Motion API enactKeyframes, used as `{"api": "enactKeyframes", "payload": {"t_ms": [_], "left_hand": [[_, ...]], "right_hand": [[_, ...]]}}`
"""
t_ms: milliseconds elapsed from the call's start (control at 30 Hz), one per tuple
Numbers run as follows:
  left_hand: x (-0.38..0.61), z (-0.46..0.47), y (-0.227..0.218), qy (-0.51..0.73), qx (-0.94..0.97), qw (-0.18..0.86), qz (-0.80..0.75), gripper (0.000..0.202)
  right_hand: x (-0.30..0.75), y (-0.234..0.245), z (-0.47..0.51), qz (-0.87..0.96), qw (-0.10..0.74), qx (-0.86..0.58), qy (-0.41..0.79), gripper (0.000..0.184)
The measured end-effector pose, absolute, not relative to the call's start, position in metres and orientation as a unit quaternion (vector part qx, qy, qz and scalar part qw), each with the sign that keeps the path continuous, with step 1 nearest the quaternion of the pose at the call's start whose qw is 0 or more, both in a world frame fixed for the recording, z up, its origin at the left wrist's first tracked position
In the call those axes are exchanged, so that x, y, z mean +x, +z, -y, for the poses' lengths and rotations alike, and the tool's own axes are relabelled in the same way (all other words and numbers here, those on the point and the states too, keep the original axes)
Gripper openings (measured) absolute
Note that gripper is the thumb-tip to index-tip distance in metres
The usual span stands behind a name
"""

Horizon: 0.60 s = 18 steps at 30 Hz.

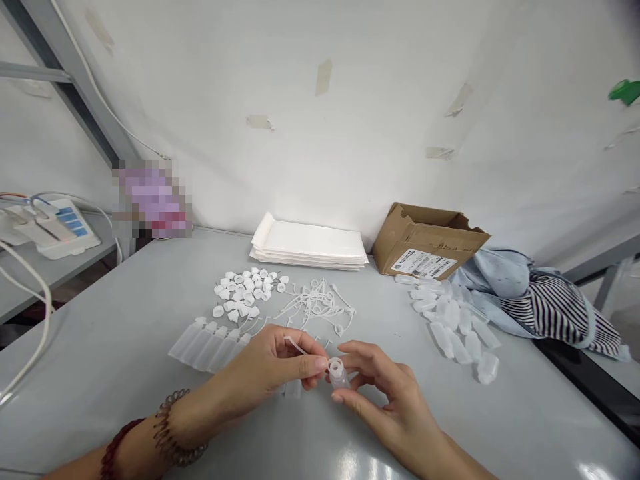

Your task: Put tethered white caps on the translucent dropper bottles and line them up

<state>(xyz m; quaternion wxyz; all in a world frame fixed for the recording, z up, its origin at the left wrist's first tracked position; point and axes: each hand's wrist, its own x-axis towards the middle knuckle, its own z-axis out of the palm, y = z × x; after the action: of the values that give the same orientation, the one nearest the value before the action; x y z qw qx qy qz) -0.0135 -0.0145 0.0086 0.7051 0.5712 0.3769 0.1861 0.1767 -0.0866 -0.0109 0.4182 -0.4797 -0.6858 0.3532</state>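
pinching white strap (295, 345), left fingers (311, 365) together, right fingers (356, 403) parted around bottle (341, 380)

Two hands (400, 397), one bottle (340, 381); from the wearer, one carton (410, 240) stands at one o'clock, over twenty caps (239, 294) at eleven, over ten loose bottles (451, 313) at two.

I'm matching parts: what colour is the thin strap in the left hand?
White; the strap shows in the head view, the only one.
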Motion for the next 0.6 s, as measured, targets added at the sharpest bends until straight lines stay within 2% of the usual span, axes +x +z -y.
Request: {"api": "enactKeyframes", "payload": {"t_ms": [200,400,600], "left_hand": [[-0.0146,0.0147,0.0102,0.188,0.585,0.696,-0.37,0.017],[-0.0163,0.0159,0.0108,0.185,0.594,0.688,-0.374,0.015],[-0.0164,0.0164,0.0081,0.183,0.609,0.672,-0.381,0.017]], "right_hand": [[0.1762,-0.0128,0.087,0.688,0.431,-0.468,0.349,0.039],[0.1768,-0.0139,0.0868,0.702,0.436,-0.457,0.329,0.027],[0.1759,-0.0124,0.0873,0.703,0.447,-0.453,0.318,0.027]]}}
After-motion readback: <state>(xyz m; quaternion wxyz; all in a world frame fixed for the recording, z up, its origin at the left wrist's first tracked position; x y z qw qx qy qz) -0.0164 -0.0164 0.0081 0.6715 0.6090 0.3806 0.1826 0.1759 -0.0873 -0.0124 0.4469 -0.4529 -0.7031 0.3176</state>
